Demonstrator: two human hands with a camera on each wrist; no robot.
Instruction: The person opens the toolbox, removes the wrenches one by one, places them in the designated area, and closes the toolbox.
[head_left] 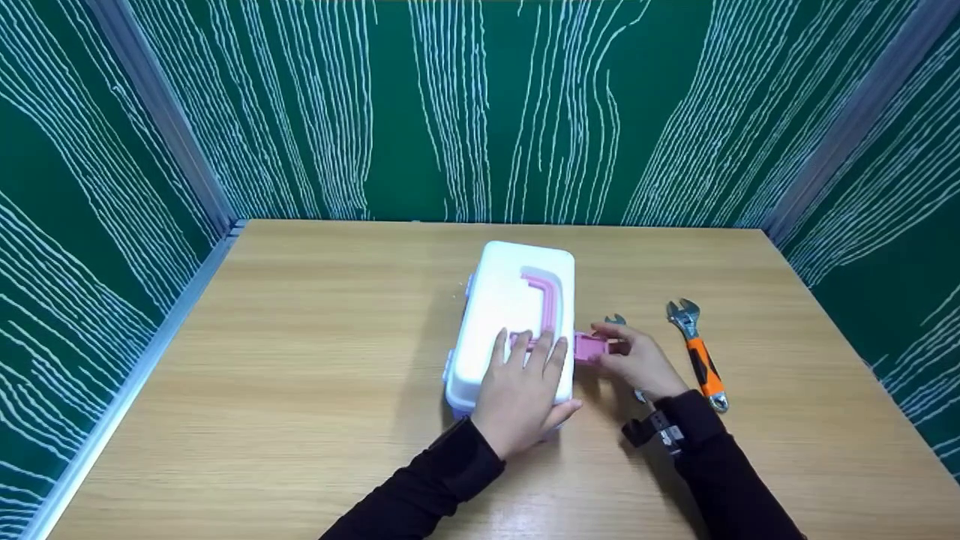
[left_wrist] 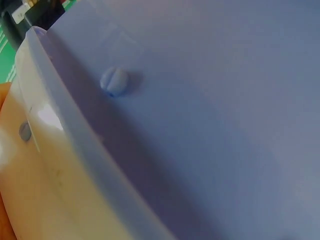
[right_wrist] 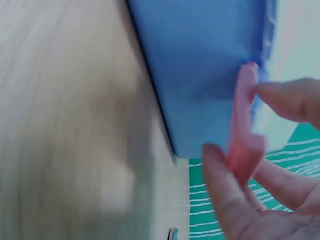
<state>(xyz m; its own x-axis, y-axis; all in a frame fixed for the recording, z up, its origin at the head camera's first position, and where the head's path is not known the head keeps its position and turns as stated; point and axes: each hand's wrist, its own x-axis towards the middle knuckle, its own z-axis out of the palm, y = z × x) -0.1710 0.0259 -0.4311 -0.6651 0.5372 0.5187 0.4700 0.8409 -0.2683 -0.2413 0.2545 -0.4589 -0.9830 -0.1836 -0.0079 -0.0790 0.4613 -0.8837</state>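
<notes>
A white-lidded plastic storage box (head_left: 499,292) with a bluish body stands on the table, a pink carrying handle (head_left: 551,300) lying folded in its lid. My left hand (head_left: 517,397) rests on the near part of the lid, its fingers spread and straight. At the box's right side, my right hand (head_left: 643,365) pinches the pink latch (head_left: 591,347), which sticks outward from the lid edge. Thumb and fingers lie on opposite edges of that latch (right_wrist: 245,125) in the right wrist view. The left wrist view has only the box's bluish wall (left_wrist: 210,130) and lid rim close up.
An adjustable wrench (head_left: 701,360) with an orange and black grip lies right of my right hand. A second metal wrench (head_left: 615,319) lies partly hidden beneath that hand. Green, white-lined panels (head_left: 390,112) stand around the wooden table (head_left: 315,337).
</notes>
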